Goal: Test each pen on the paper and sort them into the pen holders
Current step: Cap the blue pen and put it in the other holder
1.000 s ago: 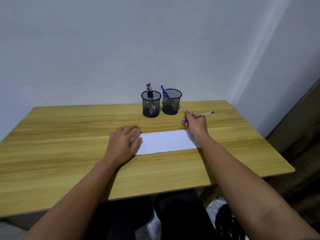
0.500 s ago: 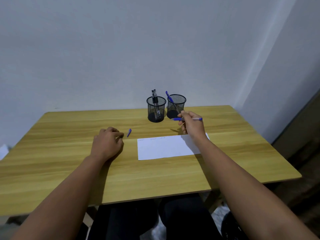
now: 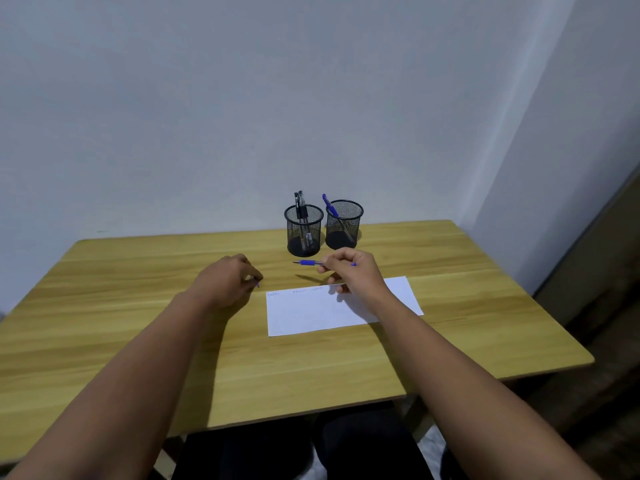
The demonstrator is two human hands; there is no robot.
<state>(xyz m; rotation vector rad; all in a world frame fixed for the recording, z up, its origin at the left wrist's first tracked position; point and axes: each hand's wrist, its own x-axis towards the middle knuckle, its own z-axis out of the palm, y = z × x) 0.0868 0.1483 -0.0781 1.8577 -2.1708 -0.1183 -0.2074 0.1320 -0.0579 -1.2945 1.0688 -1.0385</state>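
Observation:
My right hand [image 3: 356,271] holds a blue pen [image 3: 308,262] level above the table, its uncapped tip pointing left. My left hand [image 3: 228,282] rests on the table left of the white paper [image 3: 332,313], fingers curled over a small blue pen cap [image 3: 258,285] that barely shows. The paper has faint scribbles along its top edge. Behind stand two black mesh pen holders: the left holder [image 3: 304,230] has black pens in it, the right holder [image 3: 343,224] has a blue pen.
The wooden table [image 3: 138,323] stands against a white wall, with a corner at the right. My dark-clothed legs show below the table's front edge. A dark floor lies to the right.
My left hand left the paper, moved left and closed over the blue cap. My right hand lifted the pen off the paper and turned it so the tip points left.

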